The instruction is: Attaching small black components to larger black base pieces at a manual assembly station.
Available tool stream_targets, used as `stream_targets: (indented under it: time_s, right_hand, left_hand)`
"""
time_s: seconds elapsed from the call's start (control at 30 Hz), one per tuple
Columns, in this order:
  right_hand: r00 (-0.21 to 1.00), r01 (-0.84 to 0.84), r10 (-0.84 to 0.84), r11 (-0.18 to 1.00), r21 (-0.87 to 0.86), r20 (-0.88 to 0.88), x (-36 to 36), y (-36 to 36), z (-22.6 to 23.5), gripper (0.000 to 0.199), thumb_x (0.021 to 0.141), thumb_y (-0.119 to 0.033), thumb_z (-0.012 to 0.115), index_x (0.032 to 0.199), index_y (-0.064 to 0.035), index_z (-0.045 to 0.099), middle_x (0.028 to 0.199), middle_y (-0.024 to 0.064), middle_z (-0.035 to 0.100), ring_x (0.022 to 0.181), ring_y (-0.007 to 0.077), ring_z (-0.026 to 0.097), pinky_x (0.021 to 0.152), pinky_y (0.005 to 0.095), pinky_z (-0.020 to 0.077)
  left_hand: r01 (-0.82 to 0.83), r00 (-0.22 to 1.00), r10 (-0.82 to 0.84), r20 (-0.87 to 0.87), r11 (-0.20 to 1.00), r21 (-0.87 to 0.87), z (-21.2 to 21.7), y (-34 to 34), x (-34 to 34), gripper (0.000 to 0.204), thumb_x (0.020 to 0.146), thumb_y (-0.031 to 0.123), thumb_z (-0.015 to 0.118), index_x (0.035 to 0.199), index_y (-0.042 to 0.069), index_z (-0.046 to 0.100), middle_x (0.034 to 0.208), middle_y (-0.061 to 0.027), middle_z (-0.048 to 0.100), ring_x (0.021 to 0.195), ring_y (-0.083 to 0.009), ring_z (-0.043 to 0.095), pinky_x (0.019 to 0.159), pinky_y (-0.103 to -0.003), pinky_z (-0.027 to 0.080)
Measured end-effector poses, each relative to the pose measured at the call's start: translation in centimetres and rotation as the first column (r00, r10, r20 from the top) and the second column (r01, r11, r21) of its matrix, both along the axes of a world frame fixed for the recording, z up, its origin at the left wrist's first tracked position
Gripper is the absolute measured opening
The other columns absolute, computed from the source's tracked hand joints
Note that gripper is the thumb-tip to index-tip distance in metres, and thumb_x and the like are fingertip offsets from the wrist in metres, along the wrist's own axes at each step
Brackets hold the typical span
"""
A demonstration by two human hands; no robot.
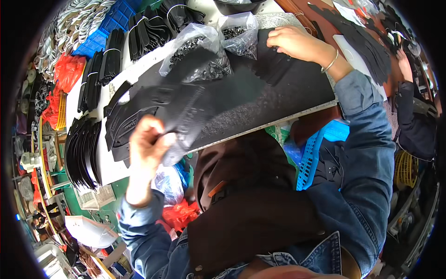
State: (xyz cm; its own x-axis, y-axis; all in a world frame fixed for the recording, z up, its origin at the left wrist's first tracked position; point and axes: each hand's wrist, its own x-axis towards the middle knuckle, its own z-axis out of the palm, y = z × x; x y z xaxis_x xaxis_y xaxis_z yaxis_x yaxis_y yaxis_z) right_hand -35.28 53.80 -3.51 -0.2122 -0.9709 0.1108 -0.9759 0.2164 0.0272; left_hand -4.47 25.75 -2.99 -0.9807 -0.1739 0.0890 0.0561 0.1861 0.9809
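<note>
My left hand (151, 139), blurred by motion, pinches a thin black perforated piece (188, 111), which looks like leather, over the front left of the black work board (306, 88). Just left of it, several cut black pieces (127, 123) lie overlapped in a pile. At the far right of the board, my right hand (297, 44) has its fingers bent down and closed on the upper end of some flat black pieces (272, 67). Two clear plastic bags, one (188, 49) larger and one (239, 35) smaller, hold small dark metal-looking parts between the hands.
Banded bundles of black straps (148, 37) and a loose fan of black strips (83, 149) line the white table's left side. A blue crate (116, 21) stands behind them. Below the board's front edge is a blue basket (309, 160). Another person's hand (404, 63) shows at right.
</note>
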Motion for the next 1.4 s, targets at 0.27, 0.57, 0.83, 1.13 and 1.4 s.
stream_targets:
  time_s: [0.27, 0.57, 0.83, 1.13, 1.4]
  right_hand:
    - [0.908, -0.022, 0.101, 0.98, 0.195, -0.407, 1.3, -0.8, 0.0, 0.015, 0.078, -0.009, 0.051, 0.09, -0.0065, 0.06, 0.076, 0.0039, 0.058, 0.078, 0.0185, 0.058, 0.079, 0.0295, 0.044]
    - [0.939, -0.039, 0.059, 0.997, 0.065, -0.34, 2.0, -1.1, 0.6, 0.023, 0.079, -0.006, 0.051, 0.1, -0.0048, 0.06, 0.088, 0.0071, 0.06, 0.083, 0.0233, 0.057, 0.079, 0.0321, 0.0436]
    - [0.838, -0.3, 0.391, 0.913, -0.277, 0.381, 13.6, -8.2, 0.7, 0.02, 0.077, -0.005, 0.052, 0.094, 0.0009, 0.061, 0.081, 0.0143, 0.059, 0.079, 0.0311, 0.059, 0.069, 0.0363, 0.0471]
    - [0.909, 0.377, -0.368, 0.926, 0.009, -0.193, 1.7, -9.3, 1.5, 0.009, 0.077, -0.012, 0.06, 0.083, -0.0051, 0.061, 0.076, 0.0153, 0.063, 0.074, 0.0308, 0.063, 0.062, 0.0417, 0.0483]
    - [0.965, 0.243, -0.259, 0.94, -0.241, -0.036, 0.1, -10.3, -0.1, 0.011, 0.081, -0.011, 0.056, 0.087, -0.0062, 0.064, 0.079, 0.0153, 0.063, 0.079, 0.0338, 0.06, 0.068, 0.0423, 0.0468]
  left_hand:
    - [-0.23, 0.973, 0.142, -0.184, 0.466, -0.854, -3.1, 4.0, 0.8, 0.027, 0.07, 0.013, 0.073, 0.089, 0.0, 0.059, 0.092, -0.0133, 0.057, 0.08, -0.0243, 0.054, 0.072, -0.034, 0.043]
    - [-0.187, 0.97, -0.046, -0.238, 0.482, -0.856, -4.5, 3.4, 5.0, 0.044, 0.064, -0.004, 0.064, 0.107, 0.001, 0.055, 0.11, -0.0135, 0.056, 0.1, -0.031, 0.052, 0.084, -0.04, 0.042]
    - [-0.3, 0.917, -0.047, -0.396, 0.572, -0.763, -4.9, 3.1, 4.1, 0.044, 0.065, -0.005, 0.061, 0.109, 0.0, 0.056, 0.111, -0.0169, 0.054, 0.098, -0.0304, 0.054, 0.082, -0.039, 0.042]
    - [-0.235, 0.949, -0.072, -0.308, 0.494, -0.837, -4.5, 3.1, 4.3, 0.042, 0.06, -0.005, 0.062, 0.102, 0.003, 0.06, 0.102, -0.0088, 0.058, 0.095, -0.0279, 0.054, 0.08, -0.039, 0.042]
    - [-0.216, 0.957, -0.058, -0.285, 0.515, -0.829, -3.9, 3.1, 4.3, 0.04, 0.061, -0.006, 0.062, 0.1, 0.002, 0.062, 0.101, -0.0092, 0.058, 0.094, -0.0278, 0.054, 0.079, -0.038, 0.043]
